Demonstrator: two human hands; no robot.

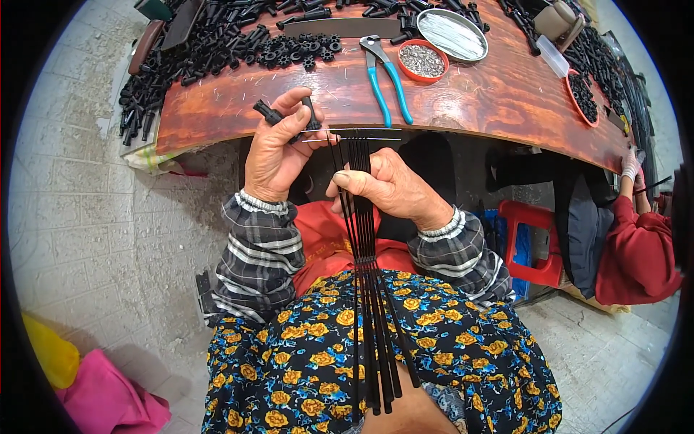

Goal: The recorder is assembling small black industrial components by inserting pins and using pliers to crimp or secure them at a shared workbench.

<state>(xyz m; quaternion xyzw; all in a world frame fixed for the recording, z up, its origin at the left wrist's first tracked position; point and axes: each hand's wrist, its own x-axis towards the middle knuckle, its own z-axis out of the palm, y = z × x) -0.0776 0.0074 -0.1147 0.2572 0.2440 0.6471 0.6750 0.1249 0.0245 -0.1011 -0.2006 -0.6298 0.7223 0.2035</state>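
Note:
A bundle of thin black umbrella ribs hangs down over my flowered lap. My right hand is closed around it near the top, thumb lying across the ribs. Through or along the rib tips runs a thin straight metal wire. My left hand, to the left of the tips, is closed on black plastic tube-shaped parts, one pointing left and one upright between the fingers. The wire's left end reaches these fingers; whether they pinch it is unclear. One or two ribs stand slightly apart, towards the left hand.
On the wooden table lie blue-handled pliers, a red bowl of small metal pieces and a round tray of white strips. Black toothed rings and tubes pile up at left. A co-worker's red sleeve and red stool are at right.

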